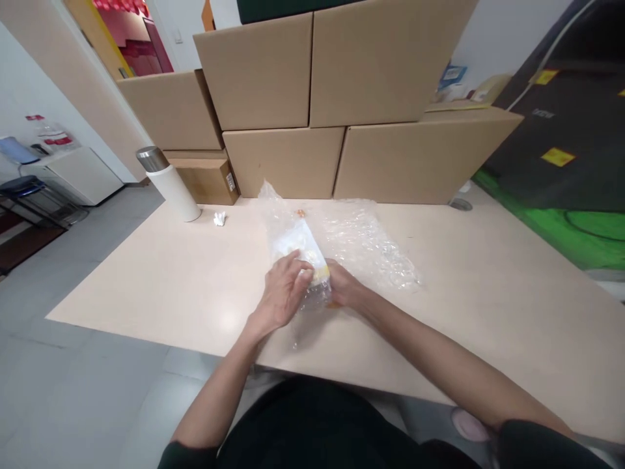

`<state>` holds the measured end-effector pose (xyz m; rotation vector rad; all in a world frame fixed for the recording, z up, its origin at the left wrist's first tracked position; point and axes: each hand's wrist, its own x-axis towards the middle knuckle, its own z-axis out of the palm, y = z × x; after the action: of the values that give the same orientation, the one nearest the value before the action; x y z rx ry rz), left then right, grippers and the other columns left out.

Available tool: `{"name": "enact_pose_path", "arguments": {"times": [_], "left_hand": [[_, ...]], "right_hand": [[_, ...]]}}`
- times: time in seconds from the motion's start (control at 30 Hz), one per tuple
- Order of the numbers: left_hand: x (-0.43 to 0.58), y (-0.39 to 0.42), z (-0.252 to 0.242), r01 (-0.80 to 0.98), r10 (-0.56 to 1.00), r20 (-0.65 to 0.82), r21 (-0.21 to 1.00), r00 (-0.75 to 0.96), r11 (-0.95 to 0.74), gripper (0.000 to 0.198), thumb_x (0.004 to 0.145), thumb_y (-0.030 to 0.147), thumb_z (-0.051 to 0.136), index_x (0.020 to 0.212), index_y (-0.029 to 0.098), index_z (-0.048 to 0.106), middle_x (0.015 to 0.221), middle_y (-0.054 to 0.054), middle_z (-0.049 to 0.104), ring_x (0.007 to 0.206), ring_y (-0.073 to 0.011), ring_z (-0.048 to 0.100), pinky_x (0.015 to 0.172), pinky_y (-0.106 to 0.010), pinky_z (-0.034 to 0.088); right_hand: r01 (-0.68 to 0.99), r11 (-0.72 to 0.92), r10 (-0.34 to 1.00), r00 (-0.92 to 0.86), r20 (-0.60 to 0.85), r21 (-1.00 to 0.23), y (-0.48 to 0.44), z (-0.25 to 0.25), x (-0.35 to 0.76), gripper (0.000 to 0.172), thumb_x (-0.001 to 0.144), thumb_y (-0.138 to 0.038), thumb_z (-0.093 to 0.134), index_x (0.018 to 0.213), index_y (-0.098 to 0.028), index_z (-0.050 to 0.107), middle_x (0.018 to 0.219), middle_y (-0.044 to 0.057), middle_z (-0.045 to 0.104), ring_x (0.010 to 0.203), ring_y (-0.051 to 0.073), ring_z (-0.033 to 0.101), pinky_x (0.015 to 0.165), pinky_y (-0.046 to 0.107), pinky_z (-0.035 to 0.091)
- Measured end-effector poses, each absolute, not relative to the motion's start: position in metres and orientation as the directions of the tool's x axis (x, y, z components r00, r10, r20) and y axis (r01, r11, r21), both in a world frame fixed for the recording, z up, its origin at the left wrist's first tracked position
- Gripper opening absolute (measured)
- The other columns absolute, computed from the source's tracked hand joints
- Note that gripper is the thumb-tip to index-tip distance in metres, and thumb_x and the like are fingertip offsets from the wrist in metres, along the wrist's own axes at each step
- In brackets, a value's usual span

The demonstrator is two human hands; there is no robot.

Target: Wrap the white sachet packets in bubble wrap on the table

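Note:
A sheet of clear bubble wrap [366, 244] lies on the beige table [170, 280], partly rolled around a small white and yellow item [300, 251]. My left hand [283, 293] rests on top of the wrapped bundle, fingers curled over it and pressing the wrap down. My right hand [344, 286] grips the bundle's near right end, its fingers mostly hidden under the plastic. A tiny orange piece [301, 213] lies at the wrap's far edge.
A white flask with a metal cap [168, 184] stands at the table's far left, a crumpled white scrap [219, 219] beside it. Stacked cardboard boxes [312, 104] line the far edge. A round grommet [459, 204] sits at the far right.

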<state>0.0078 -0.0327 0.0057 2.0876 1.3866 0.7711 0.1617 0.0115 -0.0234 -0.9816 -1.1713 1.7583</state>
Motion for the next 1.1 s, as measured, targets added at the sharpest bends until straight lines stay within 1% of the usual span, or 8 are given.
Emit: {"name": "enact_pose_path", "arguments": {"times": [0.1,0.23,0.4,0.5,0.57,0.67,0.93,1.1], "left_hand": [[0.019,-0.027,-0.006,0.744,0.928,0.097,0.571,0.359,-0.347,0.041,0.101,0.054,0.032,0.116,0.032,0.064,0.148,-0.006,0.047,0.141,-0.031,0.034,0.112,-0.06,0.024],[0.026,-0.023,-0.015,0.809,0.905,0.063,0.426,0.421,-0.406,0.041,0.099,0.055,0.037,0.111,0.03,0.068,0.144,-0.007,0.051,0.141,-0.0347,0.033,0.112,-0.061,0.019],[0.02,-0.025,-0.017,0.774,0.889,0.062,0.466,0.454,-0.428,0.037,0.098,0.052,0.041,0.116,0.033,0.067,0.148,-0.005,0.046,0.146,-0.0364,0.024,0.114,-0.062,0.016],[0.006,-0.025,-0.022,0.765,0.969,0.172,0.596,0.178,-0.246,0.045,0.092,0.049,0.054,0.132,0.027,0.057,0.152,-0.013,0.037,0.148,-0.0389,0.018,0.113,-0.064,0.019],[-0.004,-0.025,-0.025,0.621,0.989,0.134,0.781,-0.063,-0.066,0.063,0.089,0.05,0.057,0.143,0.022,0.042,0.146,-0.019,0.041,0.14,-0.0362,0.037,0.108,-0.058,0.034],[-0.01,-0.025,-0.021,0.273,0.989,-0.026,0.96,-0.145,0.066,0.073,0.09,0.054,0.053,0.149,0.021,0.024,0.134,-0.019,0.052,0.116,-0.0256,0.061,0.094,-0.041,0.051],[0.052,-0.018,0.007,0.124,0.942,0.284,0.943,0.181,-0.308,0.048,0.096,0.049,0.046,0.137,0.024,0.038,0.152,-0.014,0.042,0.137,-0.0245,0.045,0.112,-0.045,0.037],[0.098,0.005,-0.009,0.328,0.841,0.338,0.808,0.422,-0.49,0.055,0.097,0.05,0.044,0.144,0.024,0.038,0.16,-0.012,0.031,0.148,-0.0272,0.026,0.121,-0.049,0.02]], "right_hand": [[-0.126,-0.249,0.943,-0.259,-0.211,-0.96,0.014,-0.024,0.189,0.028,0.068,-0.04,0.072,0.085,-0.018,0.068,0.074,0.004,0.066,0.068,0.019,0.06,0.065,0.032,0.048],[0.289,0.164,0.986,-0.07,0.15,-0.943,0.02,-0.027,0.208,0.026,0.079,-0.037,0.057,0.098,-0.021,0.066,0.103,0.008,0.067,0.092,0.023,0.06,0.084,0.039,0.048],[0.532,0.483,0.87,-0.382,0.312,-0.696,0.027,-0.032,0.191,0.035,0.098,-0.04,0.034,0.095,-0.021,0.063,0.1,0.01,0.067,0.1,0.024,0.058,0.095,0.043,0.042],[0.584,0.498,0.855,-0.453,0.252,-0.64,0.027,-0.034,0.178,0.049,0.102,-0.046,0.021,0.085,-0.021,0.06,0.086,0.007,0.065,0.092,0.022,0.059,0.094,0.041,0.039],[0.595,0.48,0.867,-0.432,0.247,-0.645,0.025,-0.031,0.174,0.053,0.103,-0.05,0.02,0.082,-0.02,0.058,0.082,0.006,0.064,0.088,0.021,0.059,0.092,0.041,0.039],[0.562,0.431,0.889,-0.401,0.223,-0.706,0.023,-0.023,0.177,0.054,0.101,-0.056,0.024,0.078,-0.021,0.057,0.075,0.003,0.061,0.079,0.019,0.058,0.087,0.038,0.041],[0.199,0.156,0.958,-0.271,0.099,-0.967,0.017,-0.019,0.223,0.048,0.094,-0.06,0.04,0.115,-0.025,0.066,0.119,0.007,0.067,0.111,0.025,0.061,0.095,0.039,0.045],[0.593,0.278,0.93,0.031,0.367,-0.755,0.025,-0.031,0.273,0.053,0.084,-0.053,0.052,0.123,-0.019,0.063,0.139,0.017,0.054,0.131,0.037,0.044,0.11,0.057,0.03]]}}
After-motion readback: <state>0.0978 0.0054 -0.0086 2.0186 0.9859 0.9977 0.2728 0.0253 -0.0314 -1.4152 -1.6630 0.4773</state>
